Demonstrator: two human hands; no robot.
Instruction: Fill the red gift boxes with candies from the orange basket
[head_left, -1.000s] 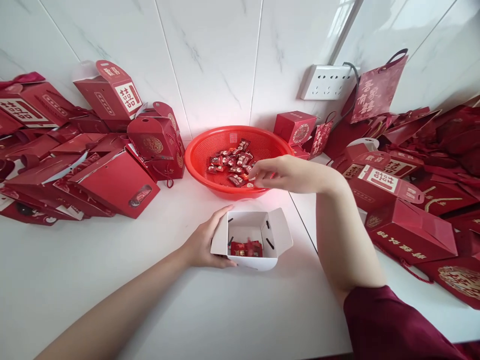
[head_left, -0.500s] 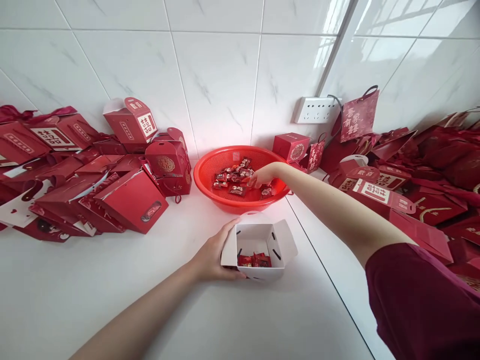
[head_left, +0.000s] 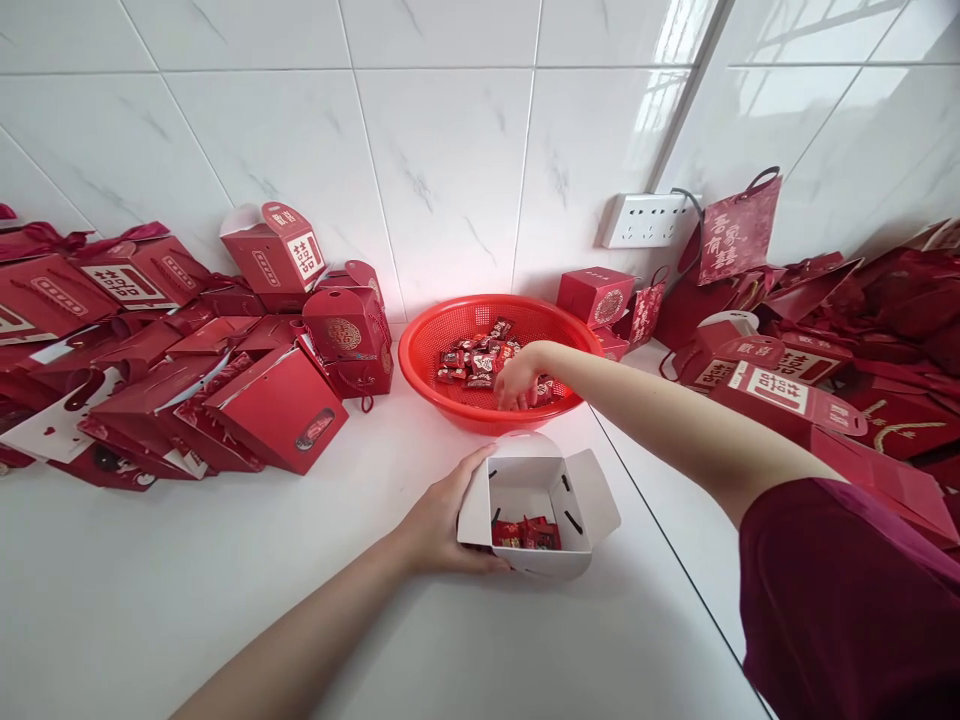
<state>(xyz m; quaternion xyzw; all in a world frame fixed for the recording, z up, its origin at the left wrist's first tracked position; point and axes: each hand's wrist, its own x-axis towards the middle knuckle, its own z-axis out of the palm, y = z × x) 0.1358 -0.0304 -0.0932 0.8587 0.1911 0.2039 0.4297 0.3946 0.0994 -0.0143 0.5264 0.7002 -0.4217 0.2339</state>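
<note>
My left hand (head_left: 448,522) is wrapped round the left side of a candy box (head_left: 577,562), thumb and fingers on opposite edges. The box stands on the table with its flaps spread, its white inside showing and several red-wrapped candies (head_left: 526,533) at the bottom. Beyond it, my right hand (head_left: 520,378) reaches down into a red plastic basket (head_left: 426,388), at the near right of a heap of wrapped candies (head_left: 480,362). Its fingers are bunched and point downward; whether a candy is between them is hidden.
Piled red gift boxes (head_left: 274,400) fill the left side of the white table (head_left: 360,620). More red boxes and bags (head_left: 780,390) crowd the right. Behind the basket are a small red box (head_left: 595,297), a tiled wall (head_left: 450,180) and a power strip (head_left: 646,221).
My right hand has shifted a little toward the near side of the basket, its fingers now pointing down. My left hand still holds the box. The whole view has shifted slightly.
</note>
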